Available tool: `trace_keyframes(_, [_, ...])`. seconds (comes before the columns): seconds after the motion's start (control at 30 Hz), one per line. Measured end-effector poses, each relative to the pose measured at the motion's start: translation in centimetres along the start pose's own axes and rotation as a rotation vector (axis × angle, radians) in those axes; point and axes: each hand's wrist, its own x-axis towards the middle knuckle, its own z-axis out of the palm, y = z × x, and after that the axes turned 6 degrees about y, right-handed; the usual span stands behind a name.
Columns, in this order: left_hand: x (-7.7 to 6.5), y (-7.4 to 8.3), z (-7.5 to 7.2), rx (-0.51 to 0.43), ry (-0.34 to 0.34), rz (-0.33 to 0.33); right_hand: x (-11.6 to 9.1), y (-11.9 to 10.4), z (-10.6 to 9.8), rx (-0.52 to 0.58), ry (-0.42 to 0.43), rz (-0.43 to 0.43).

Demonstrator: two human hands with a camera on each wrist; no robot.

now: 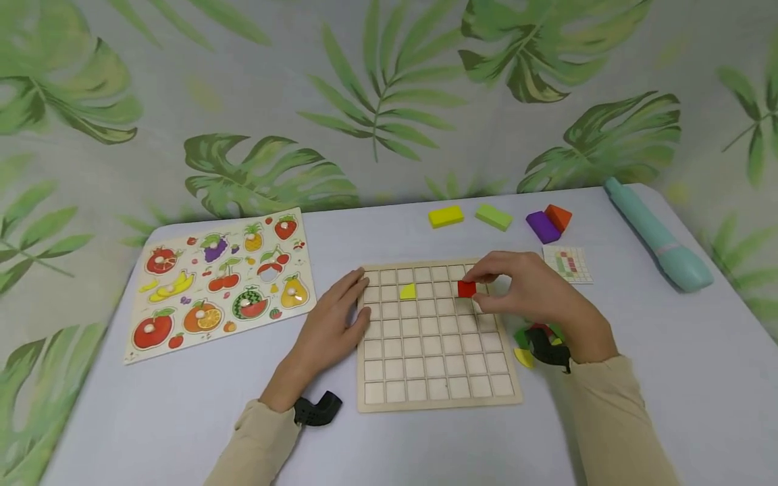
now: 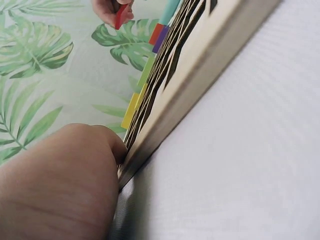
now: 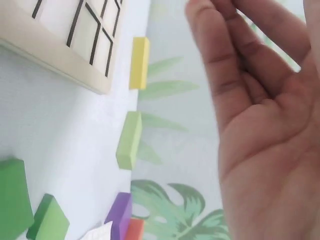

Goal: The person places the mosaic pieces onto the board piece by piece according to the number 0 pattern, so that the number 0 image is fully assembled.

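Observation:
My right hand (image 1: 525, 287) pinches a small red square block (image 1: 467, 289) between thumb and fingers, above the upper right of a wooden grid board (image 1: 440, 409). In the left wrist view the red block (image 2: 120, 17) appears raised off the board. The right wrist view shows the hand (image 3: 270, 130) from the palm side, without the block. My left hand (image 1: 331, 320) rests along the board's left edge, fingers extended and thumb touching the rim. A yellow-green piece with a curved side (image 1: 408, 291) lies in a cell of the upper rows.
Behind the board lie yellow (image 1: 446, 217), light green (image 1: 494, 217), purple (image 1: 543, 227) and orange (image 1: 558, 217) blocks. A printed grid card (image 1: 571, 264) and a teal bottle-shaped object (image 1: 659, 236) are right. Loose pieces (image 1: 524, 358) lie beneath the right wrist. A fruit puzzle (image 1: 200, 280) lies left.

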Motion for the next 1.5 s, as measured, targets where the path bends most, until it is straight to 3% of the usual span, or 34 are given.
trace_keyframes(0.23, [0.5, 0.0, -0.2, 0.023, 0.011, 0.006, 1.1, 0.1, 1.6, 0.017, 0.078, -0.118])
trace_keyframes(0.47, [0.3, 0.0, -0.5, 0.009, 0.014, 0.002, 2.1, -0.9, 4.2, 0.041, 0.012, -0.078])
trace_keyframes(0.63, [0.3, -0.1, -0.3, 0.005, 0.015, 0.005, 2.6, -1.1, 5.6, -0.01, 0.0, -0.073])
trace_keyframes(0.83, [0.3, 0.0, -0.3, 0.003, 0.011, 0.006, 2.8, -0.9, 6.0, -0.067, 0.006, -0.054])
trace_keyframes(1.27, [0.2, 0.0, -0.1, 0.007, 0.011, 0.006, 2.9, -0.8, 6.4, -0.059, -0.035, -0.061])
trace_keyframes(1.5, [0.2, 0.0, 0.0, 0.013, 0.009, 0.004, 2.6, -0.9, 6.8, -0.098, -0.016, -0.072])
